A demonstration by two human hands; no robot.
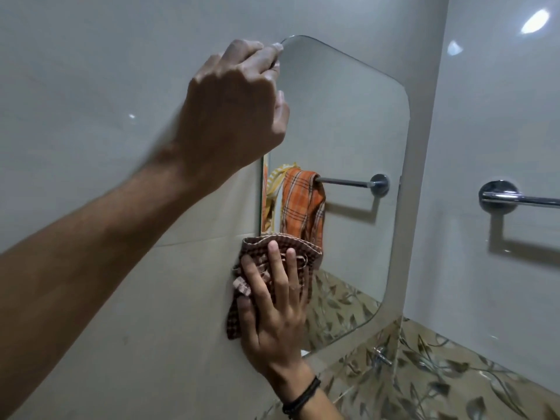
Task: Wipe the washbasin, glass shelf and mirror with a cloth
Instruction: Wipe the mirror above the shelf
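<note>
Fingers (274, 268) of the right hand (272, 313) lie spread and flat, pointing to 12 o'clock, pressing the checked cloth (257, 262) on the mirror (339, 140) at its lower left edge. Farther up, at 11 o'clock, the left hand (233, 107) curls its fingers around the mirror's top-left corner. The mirror's long axis runs upright.

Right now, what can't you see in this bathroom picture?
All from the head view:
- Washbasin and glass shelf: out of frame, below the bottom edge.
- Mirror: its left edge is partly hidden by the left hand gripping it and by the right hand pressing the checked cloth.
- Towel rail: cut off by the right edge.
- Tap: small and blurred.
</note>
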